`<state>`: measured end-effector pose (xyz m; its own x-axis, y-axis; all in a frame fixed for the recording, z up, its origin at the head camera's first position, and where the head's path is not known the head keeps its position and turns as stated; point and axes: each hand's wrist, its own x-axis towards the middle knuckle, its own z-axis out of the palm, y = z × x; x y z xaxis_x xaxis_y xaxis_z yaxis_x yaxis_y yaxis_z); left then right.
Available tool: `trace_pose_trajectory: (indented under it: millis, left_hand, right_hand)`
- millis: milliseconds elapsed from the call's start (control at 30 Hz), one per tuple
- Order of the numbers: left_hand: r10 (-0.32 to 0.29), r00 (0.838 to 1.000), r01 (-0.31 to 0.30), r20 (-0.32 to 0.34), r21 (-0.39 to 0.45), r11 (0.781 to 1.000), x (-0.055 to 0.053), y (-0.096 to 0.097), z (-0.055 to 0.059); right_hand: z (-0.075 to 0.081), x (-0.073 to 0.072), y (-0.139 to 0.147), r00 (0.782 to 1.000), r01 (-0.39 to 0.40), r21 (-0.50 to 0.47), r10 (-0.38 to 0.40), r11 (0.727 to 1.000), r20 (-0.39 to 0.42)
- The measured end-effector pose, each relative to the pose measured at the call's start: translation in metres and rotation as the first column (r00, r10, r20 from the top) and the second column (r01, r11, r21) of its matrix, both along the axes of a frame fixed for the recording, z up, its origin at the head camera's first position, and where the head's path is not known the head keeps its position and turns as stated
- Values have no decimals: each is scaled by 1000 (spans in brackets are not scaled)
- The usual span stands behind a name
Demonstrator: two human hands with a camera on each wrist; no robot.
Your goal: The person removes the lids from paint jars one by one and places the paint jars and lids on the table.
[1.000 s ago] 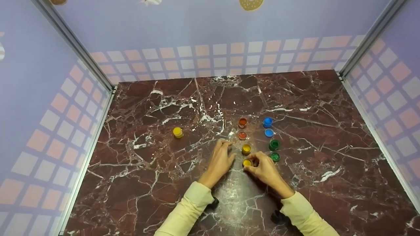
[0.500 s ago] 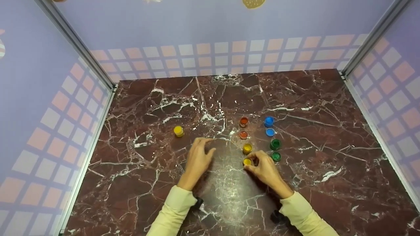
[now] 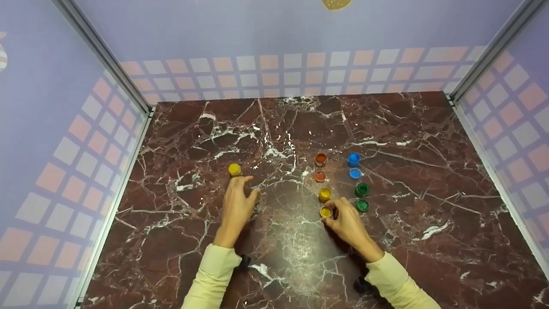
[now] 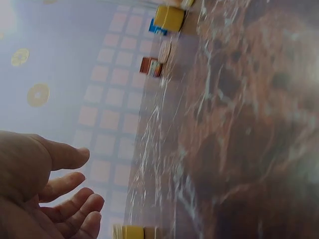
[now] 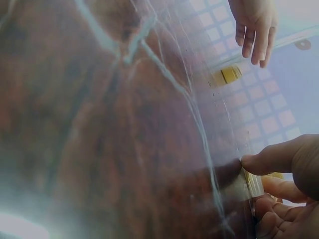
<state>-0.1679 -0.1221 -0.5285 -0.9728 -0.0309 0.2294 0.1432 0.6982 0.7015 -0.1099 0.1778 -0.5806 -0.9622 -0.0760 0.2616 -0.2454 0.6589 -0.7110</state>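
My right hand (image 3: pixel 346 222) pinches the rim of a small yellow paint-jar lid (image 3: pixel 325 212) lying inner side up on the table; in the right wrist view, thumb and fingers meet at that lid (image 5: pixel 254 184). Just behind it stands an uncapped yellow paint jar (image 3: pixel 324 194). Off to the left, my left hand (image 3: pixel 236 204) hovers with fingers loosely bent and holding nothing. Its fingertips are close to a capped yellow paint jar (image 3: pixel 234 169), seen at the bottom of the left wrist view as a yellow-lidded jar (image 4: pixel 132 232). Whether they touch, I cannot tell.
Behind my right hand stand an open red jar (image 3: pixel 321 159) with its lid (image 3: pixel 320 176), an open blue jar (image 3: pixel 354 159) with its lid (image 3: pixel 355 173), and an open green jar (image 3: pixel 362 189) with its lid (image 3: pixel 363 205). Panels enclose the marble-patterned table (image 3: pixel 171 240).
My left hand has moved left, from beside the uncapped yellow jar to the capped yellow jar. The right hand keeps its hold on the yellow lid in place.
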Motion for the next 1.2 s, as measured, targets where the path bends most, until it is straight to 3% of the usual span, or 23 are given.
trace_pose_trajectory:
  millis: [200,467,667,900,1200]
  left_hand:
    - [71,997,-70,-43,39,997,-11,-16,1]
    - [143,990,-142,-1,96,985,-32,-38,-3]
    - [148,985,-156,88,98,983,-48,-51,-8]
    - [138,975,-152,174,73,986,-64,-52,-18]
    - [140,965,-153,220,40,987,-77,-39,-22]
  right_hand:
    - [2,1,1,1000,1,-7,-1,1000,21]
    - [0,0,1,1000,-1,1,1,1000,17]
    - [1,-1,1,1000,-3,-3,3,1000,15]
    - [1,-1,1,999,4,6,-4,1000,33]
    - [0,-2,1,999,1,6,-2,1000,41]
